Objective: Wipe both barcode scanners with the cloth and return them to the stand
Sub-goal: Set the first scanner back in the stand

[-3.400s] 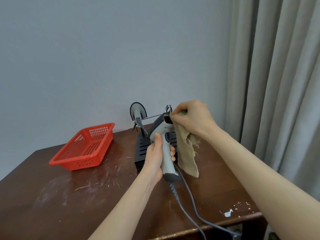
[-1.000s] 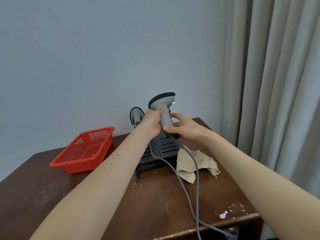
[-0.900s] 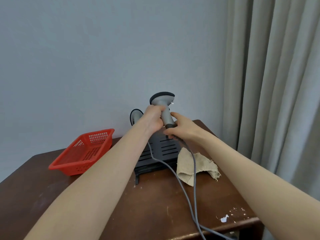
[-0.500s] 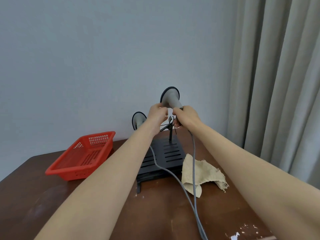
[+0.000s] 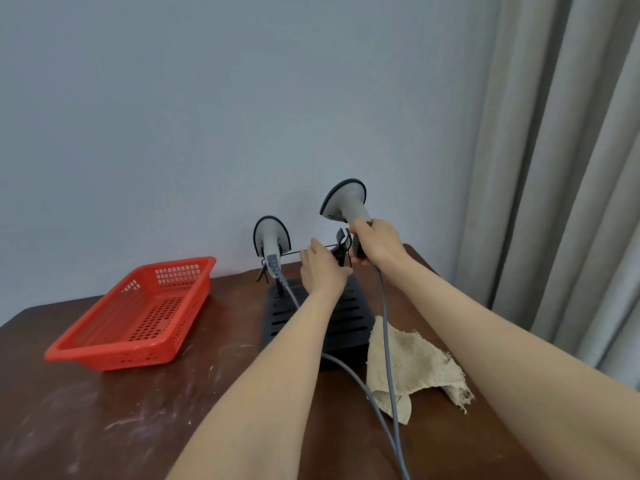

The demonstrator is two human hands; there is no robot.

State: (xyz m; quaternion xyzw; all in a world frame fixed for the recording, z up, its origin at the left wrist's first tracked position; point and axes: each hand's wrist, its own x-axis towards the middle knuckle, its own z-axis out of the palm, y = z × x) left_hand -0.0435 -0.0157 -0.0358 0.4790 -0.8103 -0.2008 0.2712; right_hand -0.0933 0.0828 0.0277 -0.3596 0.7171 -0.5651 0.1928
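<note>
Right scanner (image 5: pixel 346 202) upright above stand's (image 5: pixel 317 317) right cradle (image 5: pixel 343 242), handle clenched in right hand (image 5: pixel 375 245), likely lining up to seat it. Left hand (image 5: pixel 322 268) pinches the cradle wire, seemingly steadying. Other scanner (image 5: pixel 272 237) docked. Cloth (image 5: pixel 412 362) on table (image 5: pixel 173 410) beside stand. Handle base and seating point hidden by fingers.
</note>
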